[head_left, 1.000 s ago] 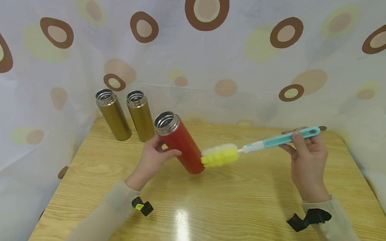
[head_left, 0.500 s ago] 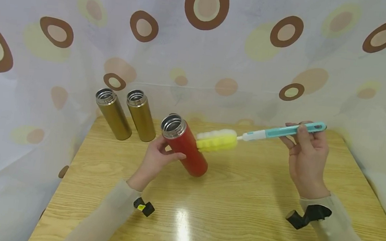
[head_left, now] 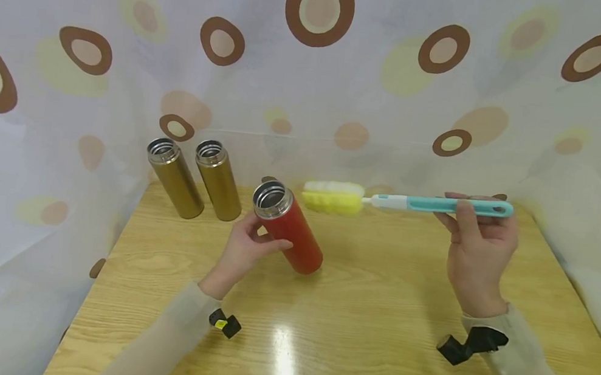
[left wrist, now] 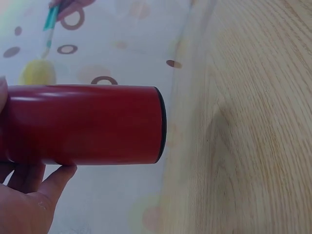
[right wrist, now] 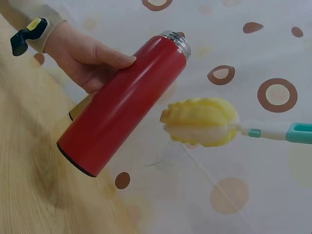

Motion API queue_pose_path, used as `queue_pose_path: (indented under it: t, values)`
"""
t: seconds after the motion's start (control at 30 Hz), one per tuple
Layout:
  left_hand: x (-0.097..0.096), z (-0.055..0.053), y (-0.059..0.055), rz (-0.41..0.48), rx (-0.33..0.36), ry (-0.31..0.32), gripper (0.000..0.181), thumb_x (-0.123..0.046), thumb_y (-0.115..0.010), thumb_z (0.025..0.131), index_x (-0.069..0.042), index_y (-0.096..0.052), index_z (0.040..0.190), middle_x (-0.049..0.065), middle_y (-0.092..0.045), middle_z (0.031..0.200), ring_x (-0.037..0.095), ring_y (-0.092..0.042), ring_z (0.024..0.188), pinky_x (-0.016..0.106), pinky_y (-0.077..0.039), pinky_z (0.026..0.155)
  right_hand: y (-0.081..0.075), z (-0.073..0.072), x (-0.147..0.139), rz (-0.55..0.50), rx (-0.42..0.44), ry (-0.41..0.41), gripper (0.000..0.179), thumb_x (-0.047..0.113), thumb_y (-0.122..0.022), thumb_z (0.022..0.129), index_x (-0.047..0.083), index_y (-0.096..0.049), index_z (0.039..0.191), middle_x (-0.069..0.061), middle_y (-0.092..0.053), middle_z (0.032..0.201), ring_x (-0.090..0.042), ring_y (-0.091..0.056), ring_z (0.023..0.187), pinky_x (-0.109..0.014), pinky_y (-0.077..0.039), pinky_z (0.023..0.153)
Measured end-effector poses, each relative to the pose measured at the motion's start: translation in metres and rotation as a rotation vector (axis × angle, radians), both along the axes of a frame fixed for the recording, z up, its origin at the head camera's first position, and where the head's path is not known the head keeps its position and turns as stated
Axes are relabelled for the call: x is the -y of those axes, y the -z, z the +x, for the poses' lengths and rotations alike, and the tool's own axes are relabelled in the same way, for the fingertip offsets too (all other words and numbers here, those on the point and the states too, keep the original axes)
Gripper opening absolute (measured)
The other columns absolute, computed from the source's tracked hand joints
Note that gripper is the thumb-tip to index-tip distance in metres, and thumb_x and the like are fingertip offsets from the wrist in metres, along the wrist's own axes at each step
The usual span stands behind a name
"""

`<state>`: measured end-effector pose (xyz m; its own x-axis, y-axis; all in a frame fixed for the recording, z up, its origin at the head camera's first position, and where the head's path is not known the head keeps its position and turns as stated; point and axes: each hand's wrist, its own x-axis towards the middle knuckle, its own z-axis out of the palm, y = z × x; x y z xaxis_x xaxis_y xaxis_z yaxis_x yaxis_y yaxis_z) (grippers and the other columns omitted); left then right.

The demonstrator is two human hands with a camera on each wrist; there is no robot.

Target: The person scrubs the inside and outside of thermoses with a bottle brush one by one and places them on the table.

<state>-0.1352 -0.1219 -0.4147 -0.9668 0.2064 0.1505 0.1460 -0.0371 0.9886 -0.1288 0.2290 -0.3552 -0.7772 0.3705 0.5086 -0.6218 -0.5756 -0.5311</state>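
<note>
My left hand (head_left: 247, 246) grips a red thermos bottle (head_left: 295, 236) around its body. In the right wrist view the thermos (right wrist: 124, 105) is tilted, its steel mouth open at the top and its black base clear of the table. My right hand (head_left: 480, 252) holds a bottle brush (head_left: 436, 205) by its turquoise handle, thumb across it. The brush's yellow and white sponge head (head_left: 332, 197) points left, a short way right of the bottle's mouth and apart from it. In the left wrist view the bottle's dark red side (left wrist: 87, 124) fills the middle.
Two gold thermos bottles, one farther left (head_left: 176, 180) and one nearer (head_left: 218, 182), stand uncapped at the back left of the wooden table (head_left: 362, 328). A curtain (head_left: 376, 97) with brown and yellow ovals hangs behind the table and along both sides.
The brush has risen from beside the bottle's lower body to near its mouth height and levelled out. The red bottle has shifted slightly right, still in the left hand.
</note>
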Motion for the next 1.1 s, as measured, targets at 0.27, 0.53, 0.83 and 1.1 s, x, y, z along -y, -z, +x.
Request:
queue_pose_path:
  t: [0.27, 0.53, 0.83, 1.1]
  values:
    - [-0.002, 0.001, -0.002, -0.014, -0.018, -0.059, 0.063, 0.003, -0.084, 0.084, -0.004, -0.057, 0.141, 0.013, -0.062, 0.139, 0.027, -0.059, 0.127, 0.034, -0.057, 0.099, 0.011, 0.005, -0.002, 0.186, -0.011, -0.085, 0.014, -0.024, -0.045, 0.098, -0.021, -0.054, 0.108, -0.028, -0.073, 0.102, -0.036, -0.075, 0.099, -0.044, -0.060, 0.087]
    - [0.000, -0.001, -0.003, 0.057, -0.052, -0.078, 0.064, 0.005, -0.082, 0.084, -0.003, -0.056, 0.142, 0.013, -0.062, 0.137, 0.024, -0.061, 0.125, 0.036, -0.057, 0.099, 0.016, 0.005, -0.008, 0.278, -0.046, -0.090, 0.017, -0.025, -0.046, 0.097, -0.027, -0.055, 0.112, -0.029, -0.072, 0.108, -0.036, -0.074, 0.103, -0.044, -0.059, 0.091]
    - [0.001, -0.002, 0.002, 0.062, -0.049, -0.067, 0.064, 0.001, -0.083, 0.085, -0.004, -0.056, 0.142, 0.012, -0.063, 0.137, 0.023, -0.060, 0.125, 0.037, -0.057, 0.100, 0.012, -0.004, -0.009, 0.075, -0.111, -0.311, 0.021, -0.022, -0.042, 0.101, -0.025, -0.057, 0.115, -0.036, -0.069, 0.113, -0.044, -0.070, 0.111, -0.052, -0.055, 0.098]
    - [0.004, -0.004, -0.001, 0.046, -0.064, -0.104, 0.061, 0.000, -0.081, 0.088, -0.009, -0.056, 0.143, 0.008, -0.064, 0.135, 0.023, -0.061, 0.122, 0.032, -0.057, 0.098, 0.026, -0.002, -0.016, 0.272, -0.021, -0.215, 0.021, -0.023, -0.039, 0.101, -0.025, -0.057, 0.112, -0.029, -0.072, 0.112, -0.037, -0.073, 0.107, -0.046, -0.056, 0.096]
